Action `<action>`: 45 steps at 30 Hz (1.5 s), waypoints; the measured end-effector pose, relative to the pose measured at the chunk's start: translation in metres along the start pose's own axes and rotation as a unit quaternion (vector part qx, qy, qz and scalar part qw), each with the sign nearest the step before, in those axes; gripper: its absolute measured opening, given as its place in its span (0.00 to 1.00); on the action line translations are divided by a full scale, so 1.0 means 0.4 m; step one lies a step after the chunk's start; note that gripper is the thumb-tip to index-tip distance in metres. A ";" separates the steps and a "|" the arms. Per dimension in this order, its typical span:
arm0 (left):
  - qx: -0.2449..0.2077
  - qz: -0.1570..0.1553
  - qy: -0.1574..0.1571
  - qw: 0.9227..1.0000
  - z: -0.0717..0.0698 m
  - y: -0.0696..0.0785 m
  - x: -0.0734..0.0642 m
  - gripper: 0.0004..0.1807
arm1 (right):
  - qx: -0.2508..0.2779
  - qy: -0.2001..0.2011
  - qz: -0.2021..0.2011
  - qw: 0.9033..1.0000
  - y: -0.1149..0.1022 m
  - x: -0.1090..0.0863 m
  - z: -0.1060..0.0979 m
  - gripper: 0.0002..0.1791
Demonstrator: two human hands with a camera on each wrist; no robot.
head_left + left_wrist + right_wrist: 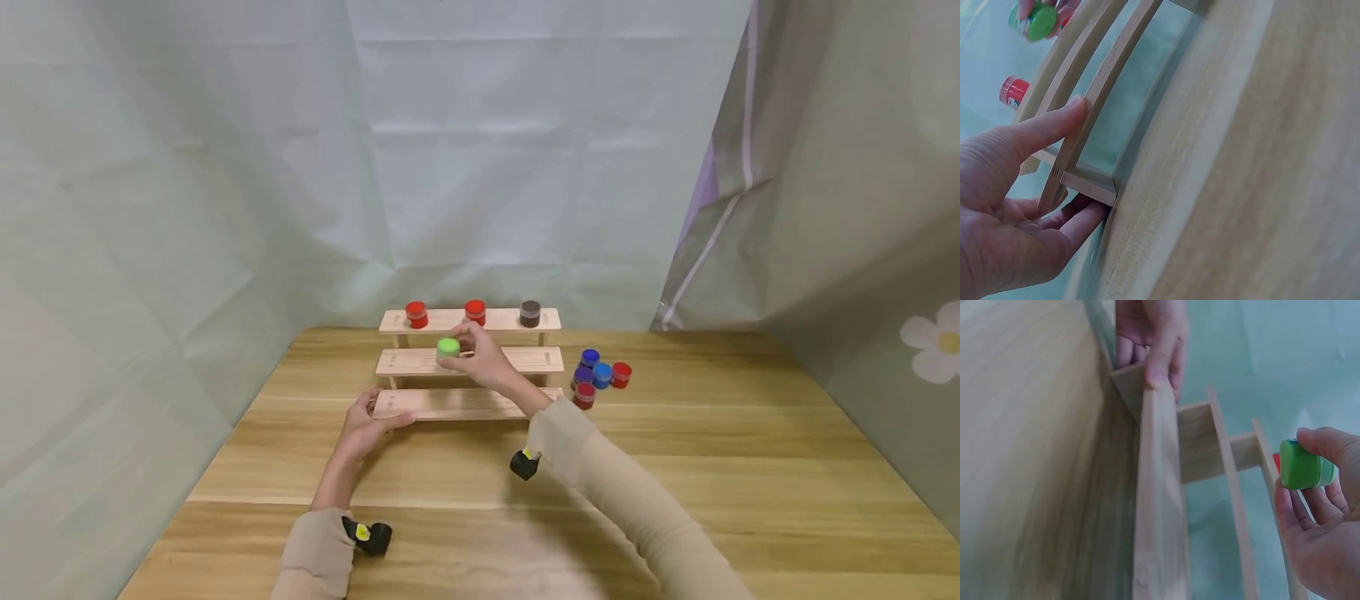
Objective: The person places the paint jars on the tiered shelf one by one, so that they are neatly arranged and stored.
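My right hand point(483, 360) pinches a small paint jar with a bright green lid point(447, 349) between thumb and fingers. In the head view the jar overlaps the middle step of a three-step wooden rack point(427, 404). With my left hand point(367, 427) I grip the left end of the rack's lowest step. The left wrist view shows that thumb point(1054, 125) on the front edge and the fingers curled beneath. On the top step stand a red jar point(416, 315) at the left, another red jar point(475, 312) in the middle and a dark jar point(530, 314) at the right.
Right of the rack, several jars cluster on the wooden table point(712, 467): dark blue point(590, 357), purple point(582, 377), blue point(602, 375), red point(621, 374) and dark red point(585, 395). Pale cloth point(480, 167) hangs behind the table and along both sides.
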State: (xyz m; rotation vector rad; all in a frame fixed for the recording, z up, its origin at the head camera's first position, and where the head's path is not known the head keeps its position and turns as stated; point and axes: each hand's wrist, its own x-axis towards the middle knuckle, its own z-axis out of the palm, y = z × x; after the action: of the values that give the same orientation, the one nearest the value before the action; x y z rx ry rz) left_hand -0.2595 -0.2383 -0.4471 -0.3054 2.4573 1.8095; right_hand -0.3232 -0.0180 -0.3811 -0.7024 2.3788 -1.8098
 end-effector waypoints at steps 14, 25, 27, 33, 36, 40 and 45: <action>0.006 0.002 -0.002 1.000 -0.002 0.006 0.005 0.56 | 0.021 0.001 0.022 1.000 0.002 0.024 0.065 0.22; -0.006 0.008 0.001 1.000 0.001 -0.001 0.003 0.55 | 0.027 0.001 0.029 0.999 0.027 0.044 0.091 0.22; -0.008 0.011 0.000 1.000 0.004 -0.004 0.003 0.54 | 0.024 0.001 0.028 0.999 0.030 0.047 0.093 0.22; -0.009 0.007 0.003 1.000 0.014 -0.010 0.002 0.54 | 0.030 -0.003 0.038 0.999 0.036 0.052 0.103 0.22; -0.008 0.007 0.006 1.000 0.014 -0.010 0.002 0.53 | 0.026 -0.002 0.038 0.999 0.038 0.056 0.110 0.22; -0.010 0.010 0.007 1.000 0.011 -0.008 0.004 0.53 | 0.006 0.007 0.035 0.999 0.033 0.063 0.118 0.22; -0.013 0.006 0.006 1.000 0.006 -0.010 0.006 0.53 | -0.011 0.019 0.044 0.999 0.027 0.071 0.128 0.22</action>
State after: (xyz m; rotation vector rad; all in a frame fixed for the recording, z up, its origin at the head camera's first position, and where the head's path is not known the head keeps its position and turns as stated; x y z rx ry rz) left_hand -0.2612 -0.2374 -0.4518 -0.3044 2.4523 1.8503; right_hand -0.3352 -0.0731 -0.4007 -0.5607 2.4147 -1.7803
